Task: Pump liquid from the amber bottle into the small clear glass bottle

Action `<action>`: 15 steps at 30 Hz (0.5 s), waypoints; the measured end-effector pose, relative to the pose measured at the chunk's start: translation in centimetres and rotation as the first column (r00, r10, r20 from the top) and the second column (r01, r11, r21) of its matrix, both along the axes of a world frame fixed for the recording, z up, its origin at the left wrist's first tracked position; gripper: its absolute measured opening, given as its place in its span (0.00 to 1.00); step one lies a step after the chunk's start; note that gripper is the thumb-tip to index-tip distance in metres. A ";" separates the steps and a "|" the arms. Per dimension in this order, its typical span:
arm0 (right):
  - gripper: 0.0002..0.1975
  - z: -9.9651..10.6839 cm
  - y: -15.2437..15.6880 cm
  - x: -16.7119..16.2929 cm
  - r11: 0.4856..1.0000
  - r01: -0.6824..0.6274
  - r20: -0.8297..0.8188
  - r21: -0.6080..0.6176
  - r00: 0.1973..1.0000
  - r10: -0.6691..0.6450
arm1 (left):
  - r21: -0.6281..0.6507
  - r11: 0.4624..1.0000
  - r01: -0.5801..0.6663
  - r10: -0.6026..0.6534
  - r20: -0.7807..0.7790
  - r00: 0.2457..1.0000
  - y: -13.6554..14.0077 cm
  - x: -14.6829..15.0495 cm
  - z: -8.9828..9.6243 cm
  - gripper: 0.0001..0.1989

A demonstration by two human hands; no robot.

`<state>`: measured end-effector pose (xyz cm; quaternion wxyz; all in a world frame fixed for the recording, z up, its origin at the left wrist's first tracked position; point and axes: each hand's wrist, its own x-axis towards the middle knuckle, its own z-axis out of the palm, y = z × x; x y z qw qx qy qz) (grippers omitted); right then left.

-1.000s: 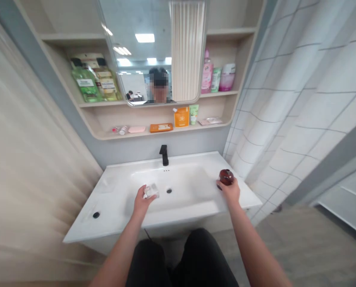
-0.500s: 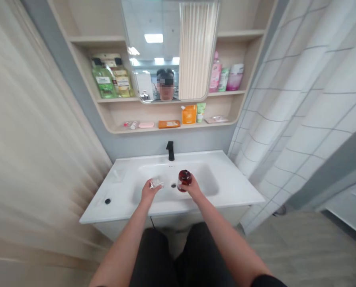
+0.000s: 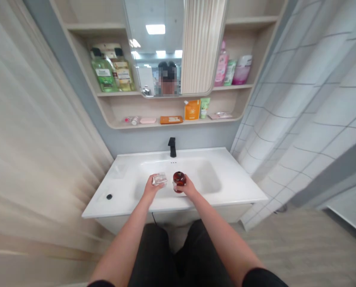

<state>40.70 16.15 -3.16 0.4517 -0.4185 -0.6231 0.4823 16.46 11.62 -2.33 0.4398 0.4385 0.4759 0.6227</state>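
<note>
Hands meet above the sink basin: left hand clasps a small clear glass piece, right hand grips a dark red jar upright, just right of the glass, nearly touching.

Small clear glass piece and round dark-red bottle — side by side, above the basin

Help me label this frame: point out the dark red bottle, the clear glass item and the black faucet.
dark red bottle [image 3: 179, 180], head view, on its round body.
clear glass item [image 3: 159, 179], head view, on its middle.
black faucet [image 3: 172, 146], head view, on its upright body.
</note>
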 end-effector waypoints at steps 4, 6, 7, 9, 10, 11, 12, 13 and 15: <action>0.35 -0.4 0.1 0.0 0.998 0.011 0.040 -0.067 0.999 -0.008 | -0.014 0.997 -0.070 0.070 -0.043 0.997 -0.1 0.1 0.2 0.39; 0.35 -0.3 0.1 0.0 0.998 -0.009 0.055 -0.057 0.998 0.012 | -0.010 0.997 -0.071 0.070 -0.063 0.996 0.0 -0.1 0.6 0.38; 0.35 -0.2 0.1 0.0 0.998 -0.026 0.063 -0.051 0.998 0.030 | -0.003 0.998 -0.064 0.064 -0.073 0.995 0.0 -0.2 0.9 0.37; 0.35 0.0 -0.1 0.0 0.997 -0.066 0.086 -0.037 0.994 0.069 | 0.010 0.999 -0.040 0.041 -0.096 0.995 0.2 -0.4 1.8 0.36; 0.35 0.2 -0.1 0.0 0.996 -0.081 0.096 -0.030 0.992 0.083 | 0.014 1.000 -0.026 0.027 -0.112 0.993 0.3 -0.5 2.3 0.35; 0.35 0.3 -0.2 0.0 0.996 -0.091 0.104 -0.024 0.990 0.093 | 0.019 1.000 -0.013 0.015 -0.133 0.991 0.5 -0.6 2.9 0.34; 0.35 0.3 -0.2 0.1 0.995 -0.096 0.108 -0.021 0.989 0.098 | 0.024 1.000 0.001 0.003 -0.157 0.988 0.7 -0.6 3.5 0.34; 0.35 0.4 -0.2 0.1 0.995 -0.097 0.110 -0.022 0.989 0.099 | 0.029 0.999 0.019 -0.014 -0.185 0.983 1.0 -0.7 4.0 0.34; 0.35 0.4 0.0 0.1 0.995 -0.093 0.114 -0.030 0.989 0.096 | 0.033 0.998 0.053 -0.044 -0.234 0.971 1.5 -0.8 5.0 0.34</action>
